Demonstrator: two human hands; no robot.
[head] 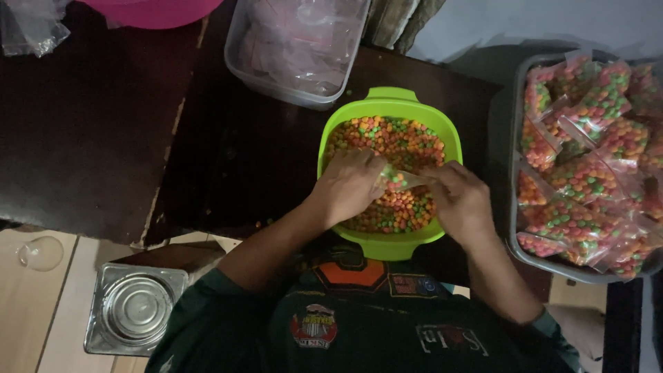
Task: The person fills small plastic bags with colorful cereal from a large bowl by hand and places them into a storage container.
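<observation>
Both hands work over the green bowl [390, 245] of orange, green and yellow candies. The left hand [349, 186] and right hand [459, 197] each keep a pinching grip on a small clear bag [402, 181] between them. Farther right, a grey tray [516, 235] holds filled bags on the dark desk [103, 138].

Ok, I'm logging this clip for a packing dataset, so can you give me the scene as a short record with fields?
left hand: left hand over the green bowl, pinching one end of a small clear bag
right hand: right hand holding the bag's other end
bowl contents: small orange, green and pink candies
right side: grey tray piled with filled bags
behind bowl: clear tub of empty bags
lower left: square metal tin
</observation>
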